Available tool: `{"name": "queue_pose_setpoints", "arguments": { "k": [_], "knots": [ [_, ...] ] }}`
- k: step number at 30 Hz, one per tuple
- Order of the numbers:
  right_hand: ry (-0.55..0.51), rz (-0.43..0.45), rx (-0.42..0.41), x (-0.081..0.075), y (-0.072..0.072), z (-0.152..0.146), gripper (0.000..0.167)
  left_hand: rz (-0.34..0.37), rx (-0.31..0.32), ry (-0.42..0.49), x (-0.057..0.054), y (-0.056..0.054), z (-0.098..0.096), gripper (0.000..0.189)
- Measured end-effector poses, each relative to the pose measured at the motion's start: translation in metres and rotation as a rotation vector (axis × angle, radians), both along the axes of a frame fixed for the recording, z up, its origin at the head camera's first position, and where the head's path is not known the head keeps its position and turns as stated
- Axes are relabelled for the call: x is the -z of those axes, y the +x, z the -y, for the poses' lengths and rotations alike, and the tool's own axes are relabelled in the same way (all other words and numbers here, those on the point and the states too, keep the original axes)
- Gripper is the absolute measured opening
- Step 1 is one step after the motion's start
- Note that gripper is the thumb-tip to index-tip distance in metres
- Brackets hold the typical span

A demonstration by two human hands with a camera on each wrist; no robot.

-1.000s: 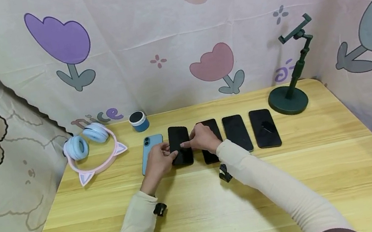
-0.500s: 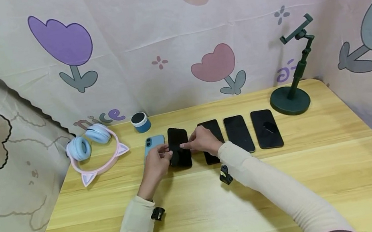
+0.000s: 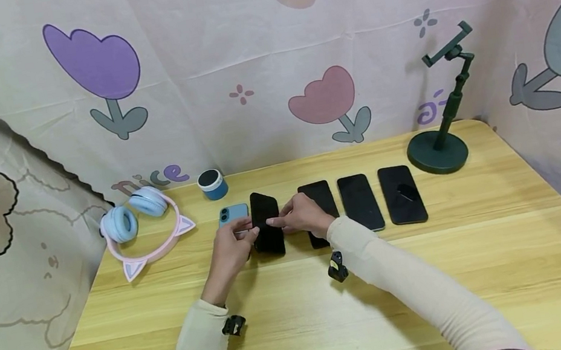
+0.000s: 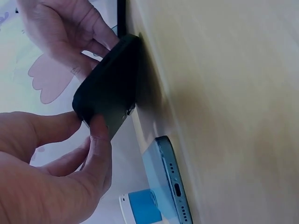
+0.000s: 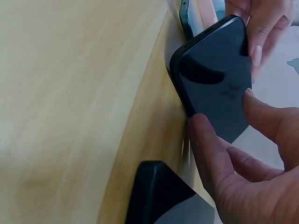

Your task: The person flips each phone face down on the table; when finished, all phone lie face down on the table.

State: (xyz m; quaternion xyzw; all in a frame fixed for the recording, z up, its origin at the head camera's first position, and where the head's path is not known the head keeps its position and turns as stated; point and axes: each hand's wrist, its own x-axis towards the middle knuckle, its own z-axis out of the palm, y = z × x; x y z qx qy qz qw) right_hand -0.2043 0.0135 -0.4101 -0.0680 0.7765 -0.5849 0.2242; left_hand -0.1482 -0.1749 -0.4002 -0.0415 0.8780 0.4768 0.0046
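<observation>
Tilted black phone (image 3: 270,241) lies toward table's (image 3: 305,330) far edge, left of centre. Long axis runs near edge to far edge; left long side raised, screen facing up and right. Left hand (image 3: 228,249) pinches raised side, right hand (image 3: 306,216) lower side.

Pink cat-ear headphones (image 3: 163,252) with pale blue cups sit center-left, small blue tub (image 3: 214,190) with a white rim nearby, dark green phone stand (image 3: 449,111) toward the right, tulip-print backdrop (image 3: 215,38) up top.

The left hand (image 3: 228,252) and right hand (image 3: 305,216) hold a black phone (image 3: 268,238). A blue phone (image 3: 234,212) lies left of it.
</observation>
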Motion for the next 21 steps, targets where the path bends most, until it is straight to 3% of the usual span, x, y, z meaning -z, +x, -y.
{"name": "queue_pose_setpoints", "arguments": {
  "k": [11,21],
  "knots": [
    [-0.041,0.055,0.02,0.0037,-0.0009,0.0011,0.048,0.012,0.027,0.112,0.0008,-0.004,0.001,0.038],
    [-0.14,0.131,0.028,-0.0004,0.0007,0.0007,0.057,0.056,0.104,0.206,0.0,-0.0031,0.0,0.047]
  ]
}}
